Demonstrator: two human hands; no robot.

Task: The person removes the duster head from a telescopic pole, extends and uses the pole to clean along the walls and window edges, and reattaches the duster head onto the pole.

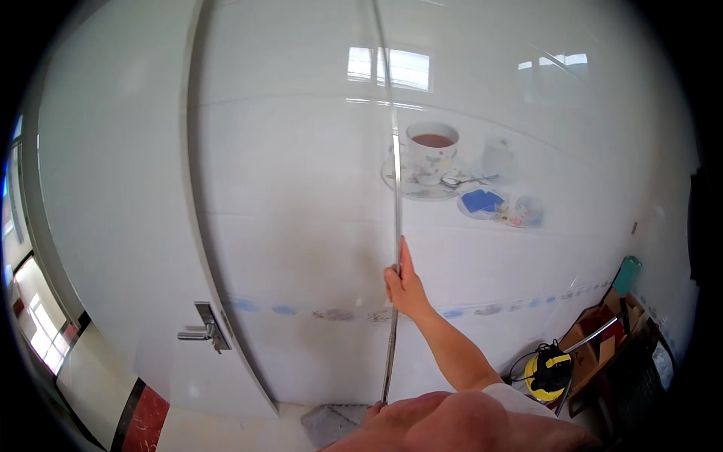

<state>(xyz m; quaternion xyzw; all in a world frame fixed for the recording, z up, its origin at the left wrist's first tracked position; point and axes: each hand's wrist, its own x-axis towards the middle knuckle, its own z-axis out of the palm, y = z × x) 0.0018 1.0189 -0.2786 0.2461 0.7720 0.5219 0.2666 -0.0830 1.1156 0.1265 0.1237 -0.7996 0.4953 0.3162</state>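
Observation:
A long shiny metal mop pole [398, 196] stands nearly upright in front of the tiled wall. My right hand [405, 290] is closed round its middle, with the index finger stretched up along the pole. Lower down, my left hand [373, 411] shows only in part at the pole; its fingers seem wrapped round it, and the rest is hidden behind blurred skin close to the camera. On the floor beside the pole's lower end lies a grey mop head [331, 423], its right side partly covered. The joint between pole and mop head is hidden.
A white door [124, 196] with a metal lever handle [199, 331] stands at the left. Glossy wall tiles [294, 173] bear a printed teacup. At the lower right are a yellow and black vacuum cleaner [547, 373] and cardboard boxes [591, 331]. A dark red floor strip [147, 418] runs by the door.

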